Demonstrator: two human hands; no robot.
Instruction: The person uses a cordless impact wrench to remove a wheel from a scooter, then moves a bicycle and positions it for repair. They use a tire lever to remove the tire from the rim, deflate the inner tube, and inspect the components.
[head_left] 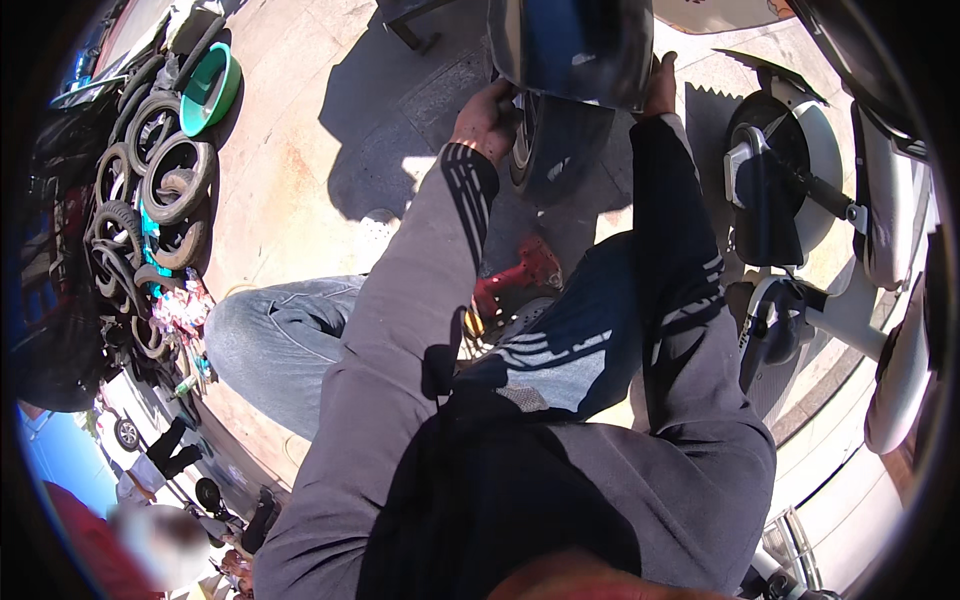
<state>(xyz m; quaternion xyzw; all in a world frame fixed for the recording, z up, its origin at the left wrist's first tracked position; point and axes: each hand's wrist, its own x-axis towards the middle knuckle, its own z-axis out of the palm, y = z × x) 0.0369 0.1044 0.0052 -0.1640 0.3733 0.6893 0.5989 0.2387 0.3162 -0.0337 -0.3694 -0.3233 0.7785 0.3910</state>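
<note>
A glossy dark curved panel (575, 50), which looks like a vehicle's body part, stands at the top middle. My left hand (488, 122) is closed at its lower left edge, fingers curled and partly in shade. At the right edge my right hand (660, 88) grips the same panel, with most of its fingers hidden behind it. Below the panel, close to my left hand, part of a wheel (524, 145) shows in the shadow. A red power tool (530, 265) lies on the ground between my bent legs.
Several worn tires (180, 180) are heaped along the left, beside a green basin (211, 90). White scooters (840, 310) stand close on my right. Other people (160, 470) are at the lower left. Sunlit paving (275, 150) stretches between the tires and me.
</note>
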